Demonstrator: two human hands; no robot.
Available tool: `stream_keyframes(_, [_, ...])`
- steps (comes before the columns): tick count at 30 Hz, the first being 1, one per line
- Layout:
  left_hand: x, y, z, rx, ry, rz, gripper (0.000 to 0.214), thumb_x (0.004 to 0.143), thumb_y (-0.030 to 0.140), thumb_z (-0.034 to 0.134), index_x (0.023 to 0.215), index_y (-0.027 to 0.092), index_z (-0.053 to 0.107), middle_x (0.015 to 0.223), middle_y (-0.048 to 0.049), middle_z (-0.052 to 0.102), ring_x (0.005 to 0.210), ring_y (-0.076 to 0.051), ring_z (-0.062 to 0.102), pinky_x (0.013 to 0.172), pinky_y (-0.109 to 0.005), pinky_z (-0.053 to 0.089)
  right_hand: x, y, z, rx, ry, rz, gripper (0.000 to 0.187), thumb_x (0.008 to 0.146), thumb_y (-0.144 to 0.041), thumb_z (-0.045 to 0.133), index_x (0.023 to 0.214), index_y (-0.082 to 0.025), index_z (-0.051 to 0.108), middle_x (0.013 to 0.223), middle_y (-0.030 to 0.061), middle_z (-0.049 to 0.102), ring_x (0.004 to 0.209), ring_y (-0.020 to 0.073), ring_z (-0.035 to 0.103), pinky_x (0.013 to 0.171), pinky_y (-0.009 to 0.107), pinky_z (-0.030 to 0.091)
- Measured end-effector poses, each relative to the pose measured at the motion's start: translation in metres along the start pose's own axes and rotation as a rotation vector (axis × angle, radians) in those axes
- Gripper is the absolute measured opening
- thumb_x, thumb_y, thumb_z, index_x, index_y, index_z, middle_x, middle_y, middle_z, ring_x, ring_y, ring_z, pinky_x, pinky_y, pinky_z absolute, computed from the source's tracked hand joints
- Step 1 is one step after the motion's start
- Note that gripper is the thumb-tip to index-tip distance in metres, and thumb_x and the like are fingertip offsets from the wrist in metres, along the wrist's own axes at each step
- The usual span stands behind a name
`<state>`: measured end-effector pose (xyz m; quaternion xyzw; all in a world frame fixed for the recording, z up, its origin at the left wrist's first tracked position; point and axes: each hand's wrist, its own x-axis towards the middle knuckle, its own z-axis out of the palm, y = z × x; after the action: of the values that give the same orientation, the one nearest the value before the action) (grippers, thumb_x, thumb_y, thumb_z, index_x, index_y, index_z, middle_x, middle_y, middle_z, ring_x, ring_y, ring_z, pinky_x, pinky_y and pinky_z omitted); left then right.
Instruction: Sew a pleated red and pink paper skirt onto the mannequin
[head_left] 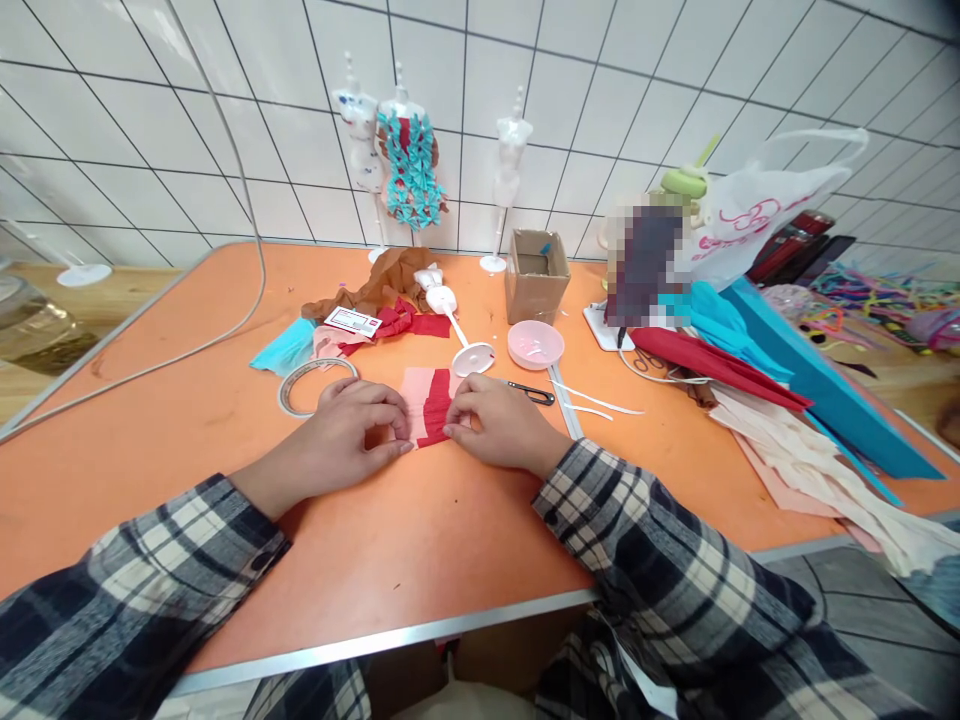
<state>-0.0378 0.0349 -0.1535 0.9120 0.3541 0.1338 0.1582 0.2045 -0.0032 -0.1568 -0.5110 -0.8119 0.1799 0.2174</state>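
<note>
A small pink crepe paper piece lies flat on the orange table, with a red crepe paper strip on top of it. At the pink piece's left edge, my left hand is closed, thumb and curled fingertips on the paper. My right hand pinches the right side of the red strip, its fingers bent and partly hiding the paper there. Just behind the right hand are black thread snips. A roll of tape lies beside my left hand, which covers part of it.
Behind the hands are a toppled white stand, a pink bowl, a cardboard box and crumpled brown paper. Small mannequins stand by the wall, one in a turquoise dress. A metal ruler and paper rolls lie right.
</note>
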Motion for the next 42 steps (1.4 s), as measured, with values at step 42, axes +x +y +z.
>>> stream_keyframes(42, [0.0,0.029,0.005,0.167,0.126,0.068,0.019,0.087,0.042,0.059,0.085,0.029,0.072,0.094,-0.0012,0.072,0.094,-0.026,0.061,0.099,-0.056,0.024,-0.001,0.006,-0.007,0.006,-0.06,-0.147,0.011,0.086,-0.022,0.066,0.093,-0.022,0.075,0.094,0.0012,0.068,0.091,0.0166,0.059,0.078,0.028,0.039])
